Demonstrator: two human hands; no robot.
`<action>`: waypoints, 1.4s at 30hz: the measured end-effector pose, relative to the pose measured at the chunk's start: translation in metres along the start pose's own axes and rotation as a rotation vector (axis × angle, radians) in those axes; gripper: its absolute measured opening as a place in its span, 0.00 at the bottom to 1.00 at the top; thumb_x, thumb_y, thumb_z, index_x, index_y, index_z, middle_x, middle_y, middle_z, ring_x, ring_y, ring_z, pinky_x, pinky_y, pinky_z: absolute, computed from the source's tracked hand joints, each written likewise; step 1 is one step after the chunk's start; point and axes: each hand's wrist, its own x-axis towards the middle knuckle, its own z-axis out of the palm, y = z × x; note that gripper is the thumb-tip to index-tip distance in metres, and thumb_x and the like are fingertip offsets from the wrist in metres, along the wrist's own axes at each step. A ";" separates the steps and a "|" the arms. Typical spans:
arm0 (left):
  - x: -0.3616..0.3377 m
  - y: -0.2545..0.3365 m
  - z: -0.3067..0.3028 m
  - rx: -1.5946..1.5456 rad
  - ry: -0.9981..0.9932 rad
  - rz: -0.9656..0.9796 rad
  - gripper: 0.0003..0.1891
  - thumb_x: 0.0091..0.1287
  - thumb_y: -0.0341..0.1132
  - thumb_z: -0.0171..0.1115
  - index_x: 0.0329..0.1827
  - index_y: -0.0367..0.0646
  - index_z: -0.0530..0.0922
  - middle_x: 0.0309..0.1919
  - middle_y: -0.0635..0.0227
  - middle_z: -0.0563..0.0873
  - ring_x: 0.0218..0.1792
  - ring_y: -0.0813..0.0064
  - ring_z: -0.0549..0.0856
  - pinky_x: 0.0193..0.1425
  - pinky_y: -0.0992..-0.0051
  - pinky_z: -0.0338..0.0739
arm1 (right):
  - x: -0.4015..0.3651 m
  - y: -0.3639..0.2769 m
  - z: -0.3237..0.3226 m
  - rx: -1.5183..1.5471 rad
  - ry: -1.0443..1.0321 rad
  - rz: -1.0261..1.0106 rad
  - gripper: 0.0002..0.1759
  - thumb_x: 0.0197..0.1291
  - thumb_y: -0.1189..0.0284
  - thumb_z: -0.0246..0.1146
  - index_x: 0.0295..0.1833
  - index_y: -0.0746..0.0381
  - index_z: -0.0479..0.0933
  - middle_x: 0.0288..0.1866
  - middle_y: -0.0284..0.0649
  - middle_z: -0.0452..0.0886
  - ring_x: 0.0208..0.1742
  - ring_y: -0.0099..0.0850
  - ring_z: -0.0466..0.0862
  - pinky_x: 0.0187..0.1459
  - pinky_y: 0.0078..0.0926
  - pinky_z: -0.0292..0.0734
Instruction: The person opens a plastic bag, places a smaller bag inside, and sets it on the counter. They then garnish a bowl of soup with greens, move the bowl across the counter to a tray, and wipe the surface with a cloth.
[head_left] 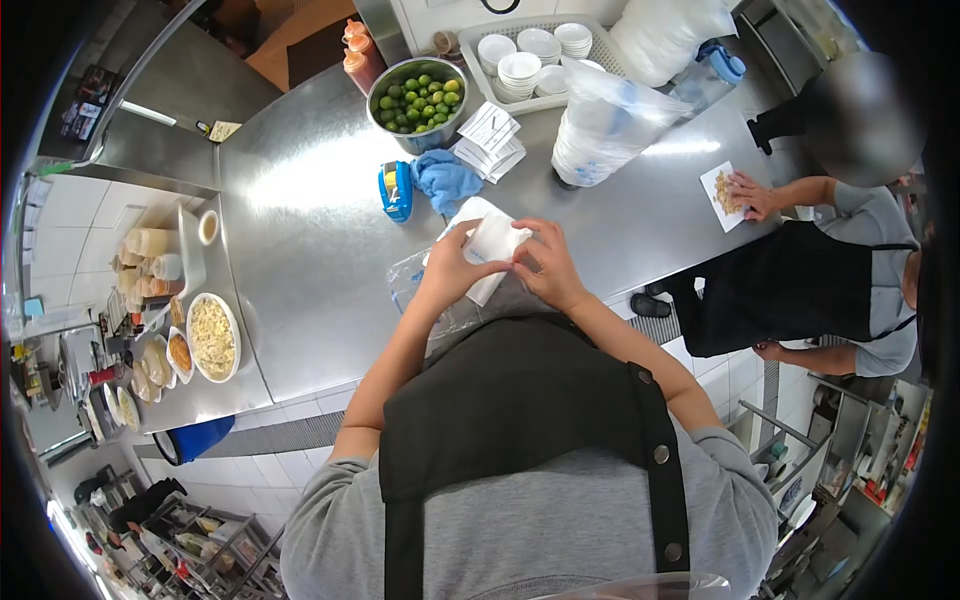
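Both my hands are at a white napkin stack (pixel 493 240) near the counter's front edge. My left hand (pixel 453 265) curves round its left side, thumb pointing inward. At its right side, my right hand (pixel 547 262) has thumb and fingertips pinched together on the white paper. A clear plastic wrapper (pixel 405 280) lies under and around my hands. Just beyond are a blue cloth (pixel 446 180), a blue and yellow tape dispenser (pixel 396 191) and a stack of printed white papers (pixel 489 142).
A metal bowl of limes (pixel 418 97), a crate of white dishes (pixel 472 50) and a plastic bag of white items (pixel 610 125) stand at the back. Food dishes (pixel 213 338) are on the left. A co-worker (pixel 800 280) on the right touches a paper with brown bits (pixel 722 196).
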 end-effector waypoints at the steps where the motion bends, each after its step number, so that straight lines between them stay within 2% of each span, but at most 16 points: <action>1: 0.004 0.000 -0.003 -0.099 -0.038 -0.036 0.40 0.47 0.42 0.85 0.63 0.34 0.79 0.45 0.48 0.89 0.46 0.62 0.88 0.49 0.67 0.80 | 0.004 -0.005 -0.004 0.007 0.007 0.000 0.09 0.51 0.77 0.70 0.35 0.57 0.76 0.65 0.40 0.77 0.66 0.45 0.72 0.68 0.45 0.64; 2: 0.006 0.001 -0.006 -0.198 -0.078 -0.072 0.38 0.48 0.40 0.85 0.62 0.34 0.79 0.43 0.48 0.90 0.43 0.66 0.89 0.46 0.69 0.80 | 0.005 -0.007 -0.006 0.014 0.014 0.000 0.09 0.51 0.77 0.70 0.35 0.57 0.76 0.65 0.40 0.76 0.65 0.45 0.72 0.68 0.44 0.64; 3: 0.007 0.011 -0.012 -0.190 -0.101 -0.069 0.31 0.51 0.35 0.83 0.59 0.35 0.82 0.37 0.55 0.91 0.39 0.75 0.87 0.43 0.73 0.78 | 0.005 -0.006 -0.007 0.002 0.012 0.018 0.09 0.51 0.77 0.69 0.35 0.58 0.76 0.65 0.40 0.77 0.65 0.45 0.72 0.68 0.44 0.64; 6: 0.014 0.009 -0.028 -0.151 -0.115 -0.092 0.28 0.56 0.28 0.79 0.61 0.35 0.81 0.45 0.59 0.90 0.43 0.78 0.86 0.49 0.75 0.81 | 0.007 0.006 -0.011 -0.012 0.025 0.086 0.09 0.52 0.77 0.69 0.35 0.59 0.75 0.63 0.41 0.78 0.64 0.46 0.74 0.67 0.44 0.65; 7: 0.016 0.004 -0.031 -0.349 -0.101 -0.138 0.26 0.57 0.28 0.78 0.60 0.37 0.82 0.43 0.63 0.89 0.42 0.78 0.86 0.48 0.75 0.81 | 0.005 0.019 -0.012 -0.002 0.039 0.119 0.09 0.52 0.78 0.69 0.35 0.59 0.75 0.62 0.42 0.79 0.63 0.46 0.75 0.66 0.44 0.66; 10: 0.017 0.002 -0.047 -0.264 -0.034 -0.245 0.24 0.57 0.30 0.79 0.58 0.38 0.83 0.41 0.66 0.88 0.41 0.79 0.85 0.47 0.77 0.80 | 0.001 0.034 -0.028 0.090 0.050 0.230 0.09 0.53 0.79 0.69 0.36 0.61 0.74 0.58 0.44 0.82 0.60 0.46 0.79 0.63 0.42 0.71; 14: 0.014 -0.023 -0.031 0.487 0.287 0.092 0.41 0.51 0.32 0.82 0.71 0.45 0.73 0.52 0.56 0.86 0.50 0.57 0.86 0.53 0.63 0.80 | 0.010 0.008 -0.054 0.283 0.051 0.290 0.10 0.56 0.81 0.69 0.37 0.63 0.73 0.54 0.44 0.85 0.57 0.42 0.83 0.60 0.35 0.74; 15: 0.010 -0.006 -0.030 0.637 0.200 -0.031 0.49 0.49 0.37 0.83 0.77 0.50 0.65 0.60 0.55 0.81 0.60 0.51 0.80 0.64 0.55 0.71 | 0.012 0.000 -0.058 0.286 0.062 0.272 0.10 0.56 0.82 0.69 0.37 0.63 0.73 0.54 0.44 0.85 0.57 0.41 0.83 0.60 0.33 0.74; 18: 0.014 0.003 -0.023 0.618 0.356 0.156 0.40 0.55 0.36 0.79 0.73 0.51 0.72 0.54 0.56 0.84 0.56 0.52 0.82 0.64 0.58 0.71 | 0.021 -0.020 -0.068 0.277 0.109 0.218 0.10 0.57 0.83 0.69 0.38 0.63 0.73 0.54 0.43 0.84 0.57 0.38 0.83 0.59 0.31 0.74; 21: 0.027 0.022 -0.027 0.016 0.335 0.244 0.26 0.66 0.36 0.72 0.67 0.43 0.78 0.52 0.55 0.86 0.55 0.56 0.84 0.64 0.61 0.72 | 0.027 -0.030 -0.069 0.260 0.146 0.172 0.11 0.56 0.83 0.69 0.38 0.62 0.73 0.54 0.44 0.84 0.57 0.38 0.83 0.58 0.31 0.75; 23: 0.023 0.048 -0.033 -0.597 0.144 0.109 0.17 0.71 0.34 0.66 0.60 0.38 0.82 0.51 0.55 0.87 0.56 0.60 0.84 0.64 0.63 0.73 | 0.028 -0.031 -0.066 0.276 0.159 0.176 0.11 0.56 0.83 0.70 0.38 0.62 0.73 0.54 0.44 0.84 0.57 0.38 0.83 0.57 0.32 0.75; 26: 0.013 0.081 -0.033 -0.892 0.033 0.017 0.11 0.72 0.29 0.66 0.52 0.32 0.85 0.48 0.56 0.90 0.50 0.72 0.86 0.53 0.73 0.79 | 0.031 -0.028 -0.065 0.201 0.186 0.115 0.12 0.54 0.83 0.70 0.38 0.62 0.73 0.50 0.43 0.84 0.53 0.36 0.83 0.55 0.29 0.76; 29: 0.012 0.082 -0.030 -0.598 0.076 0.001 0.08 0.63 0.27 0.75 0.41 0.33 0.88 0.36 0.64 0.92 0.38 0.81 0.87 0.45 0.81 0.80 | 0.029 -0.031 -0.074 0.234 0.046 0.281 0.15 0.52 0.80 0.74 0.38 0.62 0.74 0.53 0.41 0.81 0.49 0.35 0.82 0.52 0.26 0.76; 32: 0.013 0.090 -0.034 -0.567 0.041 0.038 0.05 0.61 0.26 0.76 0.36 0.34 0.88 0.35 0.65 0.92 0.37 0.82 0.87 0.45 0.80 0.80 | 0.043 -0.057 -0.100 0.304 -0.143 0.326 0.18 0.49 0.73 0.79 0.40 0.60 0.76 0.60 0.39 0.76 0.53 0.35 0.78 0.55 0.28 0.75; 38: 0.020 0.117 -0.041 -0.385 -0.163 0.238 0.06 0.58 0.21 0.76 0.33 0.36 0.84 0.33 0.66 0.90 0.36 0.80 0.87 0.44 0.81 0.81 | 0.083 -0.080 -0.131 0.092 -0.135 -0.090 0.24 0.49 0.62 0.80 0.51 0.55 0.81 0.67 0.36 0.73 0.67 0.37 0.69 0.64 0.39 0.70; 42: 0.028 0.122 -0.052 -0.183 -0.064 0.220 0.08 0.59 0.23 0.76 0.27 0.38 0.82 0.27 0.71 0.87 0.31 0.84 0.83 0.37 0.83 0.76 | 0.089 -0.069 -0.132 0.132 -0.254 -0.092 0.17 0.54 0.68 0.76 0.49 0.59 0.84 0.55 0.35 0.80 0.55 0.34 0.77 0.57 0.34 0.72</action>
